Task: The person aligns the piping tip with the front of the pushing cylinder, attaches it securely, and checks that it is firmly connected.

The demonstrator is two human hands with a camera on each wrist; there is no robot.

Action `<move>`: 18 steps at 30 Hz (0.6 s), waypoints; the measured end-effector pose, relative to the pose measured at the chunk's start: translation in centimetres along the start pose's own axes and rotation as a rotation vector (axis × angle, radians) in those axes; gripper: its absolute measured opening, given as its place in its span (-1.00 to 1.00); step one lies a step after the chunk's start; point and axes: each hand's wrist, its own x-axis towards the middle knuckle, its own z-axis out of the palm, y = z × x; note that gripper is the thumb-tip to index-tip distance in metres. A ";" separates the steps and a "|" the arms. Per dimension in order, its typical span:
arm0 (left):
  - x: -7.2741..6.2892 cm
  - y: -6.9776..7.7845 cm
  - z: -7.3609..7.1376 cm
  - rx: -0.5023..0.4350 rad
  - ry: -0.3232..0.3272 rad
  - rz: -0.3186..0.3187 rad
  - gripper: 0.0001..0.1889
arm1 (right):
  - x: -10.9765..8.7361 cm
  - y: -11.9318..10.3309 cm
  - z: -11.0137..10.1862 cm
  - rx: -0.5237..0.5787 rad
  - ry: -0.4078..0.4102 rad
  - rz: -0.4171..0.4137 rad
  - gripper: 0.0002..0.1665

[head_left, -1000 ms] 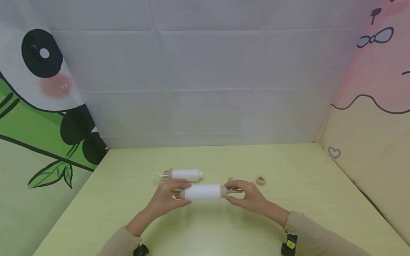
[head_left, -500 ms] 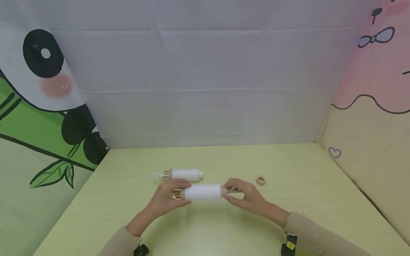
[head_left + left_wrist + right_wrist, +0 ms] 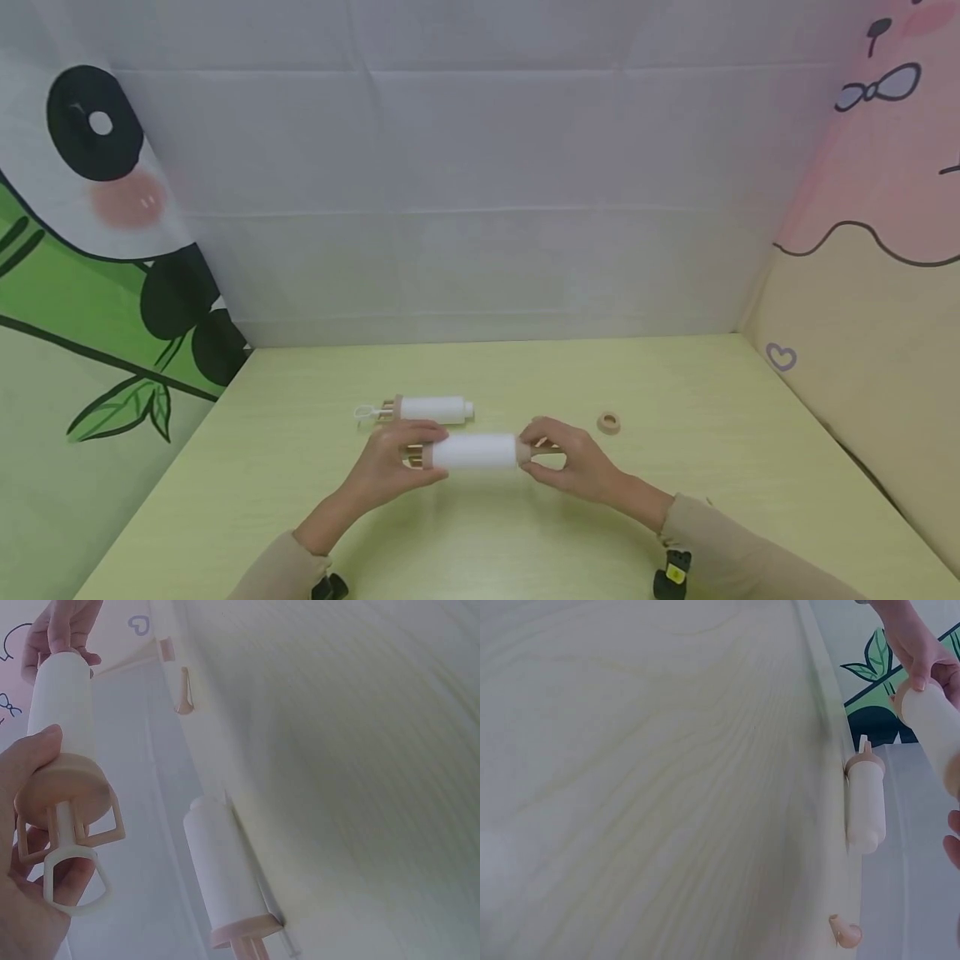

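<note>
Held level above the table is a syringe (image 3: 474, 451) with a white barrel, tan ends and a narrow tan nozzle (image 3: 547, 450) pointing right. My left hand (image 3: 397, 457) grips its handle end, thumb and fingers on opposite sides of the tan collar (image 3: 64, 791). Below that collar, the left wrist view shows tan finger loops and a white plunger ring (image 3: 75, 881). With thumb and fingers, my right hand (image 3: 573, 458) pinches the tan nozzle end. In the right wrist view only a few right fingertips (image 3: 952, 840) show, at the edge.
A second white syringe (image 3: 435, 409) lies on the table behind the held one, its plunger ring to the left. To the right is a small tan ring-shaped part (image 3: 609, 423). The left wrist view also shows a slim tan nozzle (image 3: 184, 694) on the table.
My right hand has shifted slightly left along the nozzle end, now covering the small tan part seen behind it earlier. My left hand keeps its place.
</note>
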 end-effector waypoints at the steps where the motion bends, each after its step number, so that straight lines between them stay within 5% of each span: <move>1: 0.0 0.0 0.0 -0.003 -0.001 -0.002 -0.57 | 0.0 0.0 0.0 -0.006 -0.001 0.009 -0.57; 18: 0.2 0.3 0.1 0.007 0.010 0.045 -0.58 | -0.2 -0.4 -0.5 -0.053 -0.012 0.018 -0.55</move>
